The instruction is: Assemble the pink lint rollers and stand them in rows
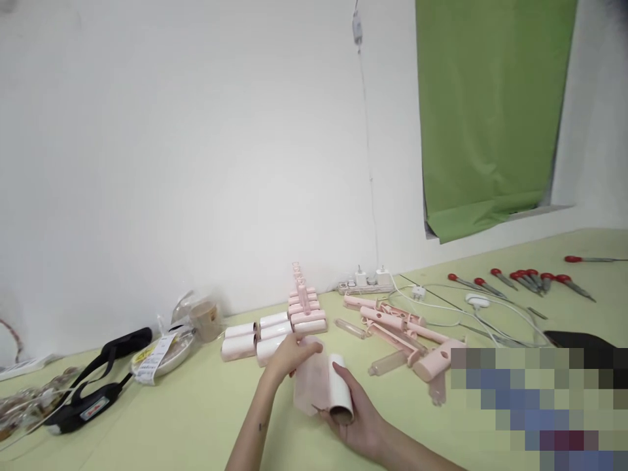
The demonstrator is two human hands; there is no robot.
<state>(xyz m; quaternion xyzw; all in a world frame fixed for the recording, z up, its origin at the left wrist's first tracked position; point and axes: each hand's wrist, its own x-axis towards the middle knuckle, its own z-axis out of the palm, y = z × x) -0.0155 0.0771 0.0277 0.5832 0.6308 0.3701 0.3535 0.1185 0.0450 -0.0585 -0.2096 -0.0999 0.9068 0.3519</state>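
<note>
My right hand (360, 418) is wrapped round a white sticky-paper roll (342, 396), whose dark open core faces me. Close by on its left, my left hand (294, 356) grips the upper edge of a translucent pale sheet (311, 383). That sheet hangs beside the roll; whether it is joined to it I cannot tell. Several more white rolls (239, 347) lie in rows behind and left of my left hand. Beyond them a line of pink lint-roller handles (304, 307) runs toward the wall.
Pink roller parts (392, 320) and clear tubes (387, 363) lie piled on the right. Behind them are a power strip (366, 286) and white cables (478, 301). Red-handled screwdrivers (530, 278) lie far right. A black strap (88, 402), wrapped bowl (167, 356) and cup (206, 320) stand left.
</note>
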